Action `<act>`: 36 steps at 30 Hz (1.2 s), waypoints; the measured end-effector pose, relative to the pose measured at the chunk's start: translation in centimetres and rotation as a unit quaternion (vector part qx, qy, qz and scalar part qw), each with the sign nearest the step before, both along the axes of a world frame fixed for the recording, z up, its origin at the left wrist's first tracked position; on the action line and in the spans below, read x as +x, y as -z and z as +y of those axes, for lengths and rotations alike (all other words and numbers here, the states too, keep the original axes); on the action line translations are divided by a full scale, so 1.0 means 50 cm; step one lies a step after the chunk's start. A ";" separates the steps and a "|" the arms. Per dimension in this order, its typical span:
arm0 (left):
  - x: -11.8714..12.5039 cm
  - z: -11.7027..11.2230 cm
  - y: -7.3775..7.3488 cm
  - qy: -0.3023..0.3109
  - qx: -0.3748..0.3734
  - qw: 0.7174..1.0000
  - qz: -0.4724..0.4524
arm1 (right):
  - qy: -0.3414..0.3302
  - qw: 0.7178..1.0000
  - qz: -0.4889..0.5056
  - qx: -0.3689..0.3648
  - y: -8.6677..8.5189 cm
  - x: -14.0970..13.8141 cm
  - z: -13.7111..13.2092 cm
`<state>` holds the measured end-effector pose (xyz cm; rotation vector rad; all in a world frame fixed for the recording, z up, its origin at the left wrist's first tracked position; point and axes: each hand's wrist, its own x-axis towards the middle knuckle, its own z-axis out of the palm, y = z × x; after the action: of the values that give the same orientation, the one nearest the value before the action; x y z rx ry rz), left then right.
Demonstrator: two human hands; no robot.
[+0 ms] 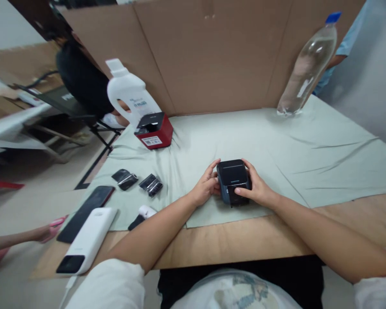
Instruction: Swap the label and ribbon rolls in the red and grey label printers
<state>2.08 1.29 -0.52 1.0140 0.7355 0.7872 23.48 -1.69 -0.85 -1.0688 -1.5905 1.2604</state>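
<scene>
Small black box [233, 178] between my hands, near desk [244, 240] front edge; left fingers [212, 168], right fingers [250, 168] clamped on its sides.

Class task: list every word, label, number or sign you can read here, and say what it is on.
Nothing reads clearly enough to quote.
White jug: bluish label print, blurred.
Red box: white sticker with codes, too small.
Black device: blue line of print, too small.
Folding chair: white lettering, blurred.

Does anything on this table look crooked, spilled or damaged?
Only the green cloth: it lies creased, bunched by the red box. The clear bottle appears to lean, perhaps lens distortion. Nothing spilled. The left hand and right hand hold the black device.
</scene>
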 end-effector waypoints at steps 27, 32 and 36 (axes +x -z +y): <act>-0.006 0.001 0.018 0.041 -0.001 0.998 0.045 | 0.131 0.988 0.011 -0.083 -0.006 0.032 0.036; -0.005 -0.003 0.011 0.021 0.017 0.997 0.069 | 0.150 0.983 -0.108 0.010 0.000 0.040 0.038; -0.005 -0.007 0.001 -0.020 0.070 0.980 0.187 | 0.133 0.984 -0.121 0.019 0.000 0.034 0.035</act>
<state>1.82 0.97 -0.59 1.2985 1.0346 0.6961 25.20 0.05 -0.85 -1.4004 -1.5774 0.9475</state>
